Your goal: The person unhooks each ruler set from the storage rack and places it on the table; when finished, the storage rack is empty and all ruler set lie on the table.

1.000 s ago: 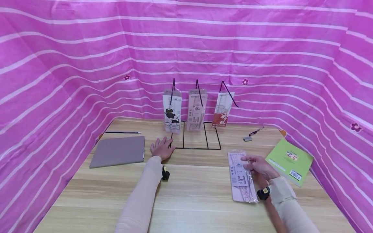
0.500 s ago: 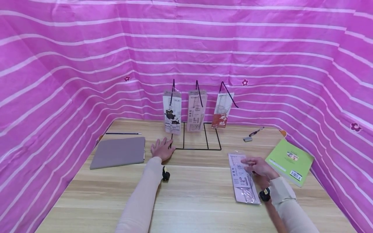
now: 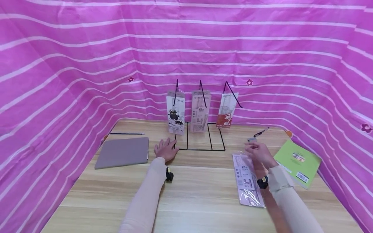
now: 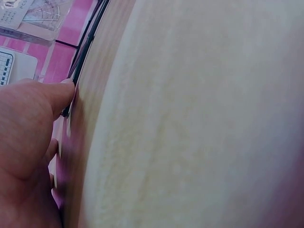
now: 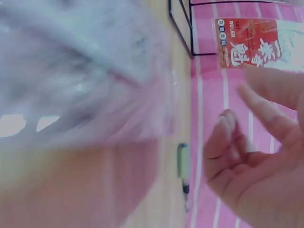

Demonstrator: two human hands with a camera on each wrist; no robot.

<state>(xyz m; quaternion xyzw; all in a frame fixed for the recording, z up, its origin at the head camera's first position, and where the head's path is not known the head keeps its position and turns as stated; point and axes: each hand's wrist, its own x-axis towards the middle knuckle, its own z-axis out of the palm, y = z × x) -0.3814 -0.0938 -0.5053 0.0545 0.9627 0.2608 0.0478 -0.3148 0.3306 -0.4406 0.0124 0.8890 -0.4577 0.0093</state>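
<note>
My left hand [image 3: 166, 149] rests on the table with fingers spread, beside the front left corner of a black wire rack [image 3: 204, 149]. Its thumb [image 4: 59, 97] lies against the rack's wire in the left wrist view. From the rack's hooks hang a cat-printed ruler set [image 3: 175, 113], a pink ruler set [image 3: 198, 111] and a red-and-white ruler set [image 3: 227, 111]. Another pink ruler set [image 3: 244, 179] in clear plastic lies flat on the table at right. Over its upper right edge is my right hand [image 3: 262, 154], fingers loosely bent and holding nothing.
A small grey block [image 3: 252, 139] and a dark pen [image 3: 261, 132] lie just beyond my right hand. A green book [image 3: 300, 158] is at the right. On the left are a grey notebook [image 3: 122, 152] and a pencil [image 3: 126, 133]. Pink striped cloth [image 3: 186, 48] walls the table.
My right hand has let go of the pink ruler set on the table and moved up and away toward the grey block. The left hand keeps its place by the rack.
</note>
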